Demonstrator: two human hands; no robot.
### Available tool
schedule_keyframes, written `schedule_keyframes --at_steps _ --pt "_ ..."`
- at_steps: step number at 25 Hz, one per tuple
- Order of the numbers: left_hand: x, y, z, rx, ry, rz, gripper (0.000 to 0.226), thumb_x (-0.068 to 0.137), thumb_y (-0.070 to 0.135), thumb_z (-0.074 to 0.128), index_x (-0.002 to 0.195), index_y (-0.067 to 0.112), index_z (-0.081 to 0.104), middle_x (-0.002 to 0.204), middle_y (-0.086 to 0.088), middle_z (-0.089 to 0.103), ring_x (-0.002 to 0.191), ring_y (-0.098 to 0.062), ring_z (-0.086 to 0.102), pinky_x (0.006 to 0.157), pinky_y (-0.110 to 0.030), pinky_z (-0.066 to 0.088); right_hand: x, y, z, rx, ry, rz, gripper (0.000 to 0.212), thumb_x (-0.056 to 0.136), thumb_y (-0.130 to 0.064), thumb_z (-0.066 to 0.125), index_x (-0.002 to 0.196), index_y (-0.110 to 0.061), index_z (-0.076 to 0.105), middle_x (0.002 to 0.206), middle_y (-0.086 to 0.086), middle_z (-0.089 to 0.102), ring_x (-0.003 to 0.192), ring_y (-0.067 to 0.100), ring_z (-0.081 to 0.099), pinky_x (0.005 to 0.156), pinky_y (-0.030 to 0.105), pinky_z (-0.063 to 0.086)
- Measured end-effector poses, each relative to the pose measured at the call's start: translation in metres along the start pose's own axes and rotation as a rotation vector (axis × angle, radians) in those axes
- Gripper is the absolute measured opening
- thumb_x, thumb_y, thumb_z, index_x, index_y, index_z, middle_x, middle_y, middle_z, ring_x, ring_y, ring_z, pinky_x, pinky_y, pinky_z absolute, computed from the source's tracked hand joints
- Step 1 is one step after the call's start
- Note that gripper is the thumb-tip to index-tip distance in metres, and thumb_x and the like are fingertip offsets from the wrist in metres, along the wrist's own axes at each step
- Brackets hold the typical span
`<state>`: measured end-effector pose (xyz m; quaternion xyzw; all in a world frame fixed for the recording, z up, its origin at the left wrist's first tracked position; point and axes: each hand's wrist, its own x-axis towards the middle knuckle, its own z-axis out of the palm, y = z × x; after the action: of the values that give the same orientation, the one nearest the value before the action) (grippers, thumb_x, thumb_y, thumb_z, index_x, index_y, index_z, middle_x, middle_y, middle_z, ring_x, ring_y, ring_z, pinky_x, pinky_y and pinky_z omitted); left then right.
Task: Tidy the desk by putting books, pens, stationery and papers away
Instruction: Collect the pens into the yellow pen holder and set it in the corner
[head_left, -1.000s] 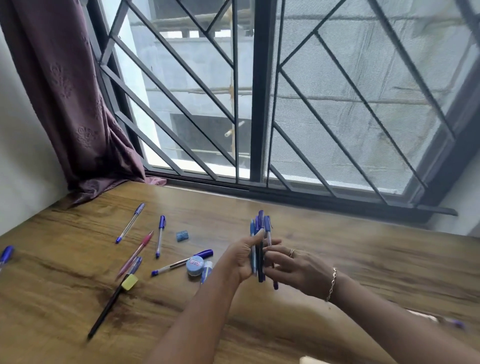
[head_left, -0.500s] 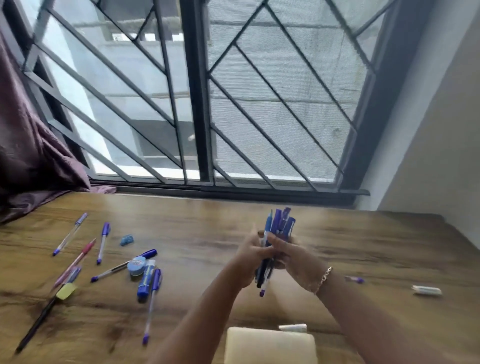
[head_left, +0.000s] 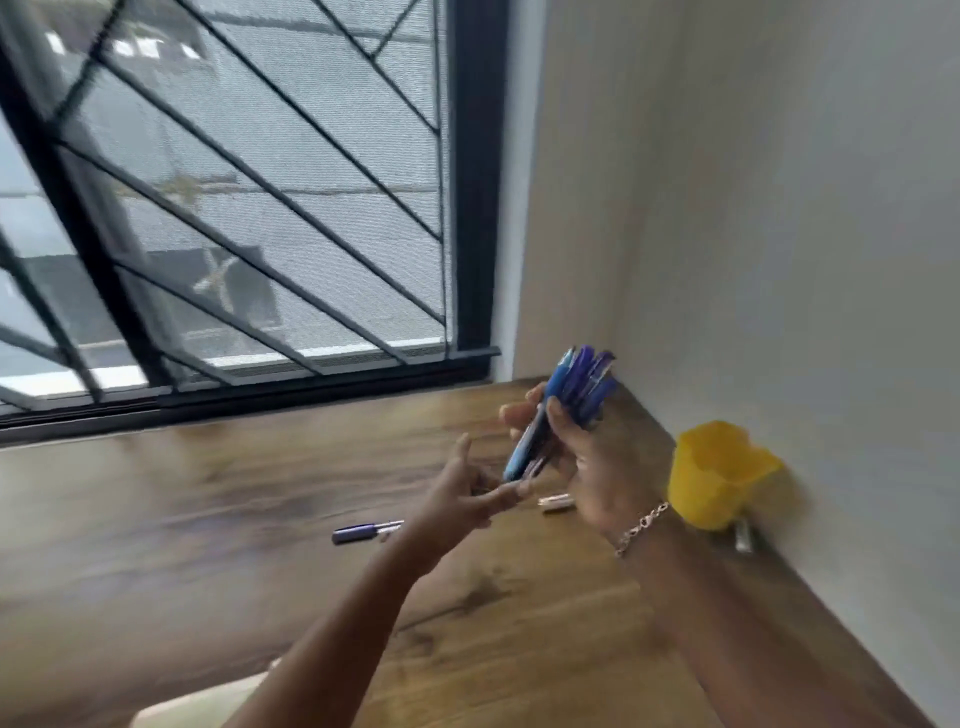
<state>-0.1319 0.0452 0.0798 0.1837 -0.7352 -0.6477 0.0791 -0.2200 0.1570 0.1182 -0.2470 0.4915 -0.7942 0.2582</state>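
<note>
The right hand clasps the pen bundle caps-up near the yellow cup, likely gathered to drop in together. The left hand hangs farther from the cup, fingers spread, holding nothing, and a loose pen lies farther still.

A person's bare forearms, left hand and right hand.
A thin chain bracelet of pale, shiny metal links circles the right wrist.

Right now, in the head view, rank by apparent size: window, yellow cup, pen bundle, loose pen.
1. window
2-3. yellow cup and pen bundle: too close to rank; the right hand hides part of the bundle
4. loose pen
</note>
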Motion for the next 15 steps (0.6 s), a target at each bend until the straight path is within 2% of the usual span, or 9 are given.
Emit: schedule_keyframes --at_steps 1,3,4,6,8,12,15 --pt "0.006 -0.002 0.013 0.01 0.013 0.006 0.087 0.083 0.018 0.068 0.148 0.011 0.01 0.08 -0.006 0.045 0.075 -0.01 0.047 0.064 -0.023 0.042 0.002 -0.016 -0.017 -0.054 0.031 -0.057 0.012 0.091 -0.009 0.046 0.089 -0.009 0.058 0.073 0.005 0.072 0.074 0.016 0.069 0.067 0.028 0.057" --pt "0.02 -0.003 0.04 0.043 0.018 0.043 0.086 0.081 0.021 0.069 0.147 0.012 0.015 0.088 -0.001 0.049 0.08 -0.003 0.056 0.068 -0.018 0.046 0.008 -0.046 -0.055 -0.143 0.117 -0.154 0.015 0.093 -0.006 0.044 0.089 -0.009 0.058 0.069 0.002 0.072 0.07 0.013 0.069 0.064 0.025 0.056" --pt "0.029 -0.003 0.055 0.087 0.011 0.064 0.087 0.078 0.023 0.072 0.146 0.013 0.019 0.099 -0.001 0.053 0.092 -0.001 0.06 0.076 -0.018 0.049 0.012 -0.059 -0.076 -0.172 0.168 -0.195 0.016 0.094 -0.005 0.043 0.089 -0.01 0.058 0.067 0.0 0.072 0.069 0.011 0.069 0.064 0.024 0.056" --pt "0.047 0.002 0.085 0.231 -0.009 0.1 0.094 0.073 0.032 0.077 0.146 0.016 0.02 0.128 -0.006 0.05 0.123 -0.013 0.049 0.1 -0.029 0.045 0.017 -0.078 -0.115 -0.239 0.27 -0.248 0.016 0.095 -0.006 0.045 0.091 -0.011 0.059 0.068 -0.002 0.072 0.072 0.009 0.07 0.069 0.025 0.057" --pt "0.062 0.007 0.115 0.346 -0.031 0.151 0.099 0.071 0.036 0.078 0.147 0.015 0.018 0.145 -0.006 0.037 0.134 -0.018 0.036 0.109 -0.031 0.033 0.022 -0.083 -0.147 -0.33 0.329 -0.25 0.015 0.095 -0.009 0.046 0.093 -0.014 0.06 0.073 -0.002 0.072 0.077 0.009 0.07 0.074 0.028 0.056" --pt "0.086 0.009 0.17 0.414 -0.076 0.181 0.106 0.071 0.037 0.078 0.149 0.012 0.011 0.156 -0.005 0.019 0.142 -0.019 0.023 0.111 -0.029 0.026 0.025 -0.063 -0.181 -0.452 0.394 -0.13 0.017 0.095 -0.007 0.046 0.09 -0.016 0.06 0.082 0.005 0.067 0.079 0.017 0.067 0.077 0.032 0.052" --pt "0.101 0.006 0.198 0.381 -0.067 0.172 0.104 0.07 0.029 0.08 0.147 0.011 0.012 0.151 -0.004 0.025 0.138 -0.021 0.029 0.103 -0.024 0.03 0.026 -0.051 -0.193 -0.48 0.431 -0.039 0.015 0.094 -0.004 0.048 0.102 -0.007 0.059 0.086 0.007 0.066 0.082 0.016 0.064 0.078 0.028 0.05"
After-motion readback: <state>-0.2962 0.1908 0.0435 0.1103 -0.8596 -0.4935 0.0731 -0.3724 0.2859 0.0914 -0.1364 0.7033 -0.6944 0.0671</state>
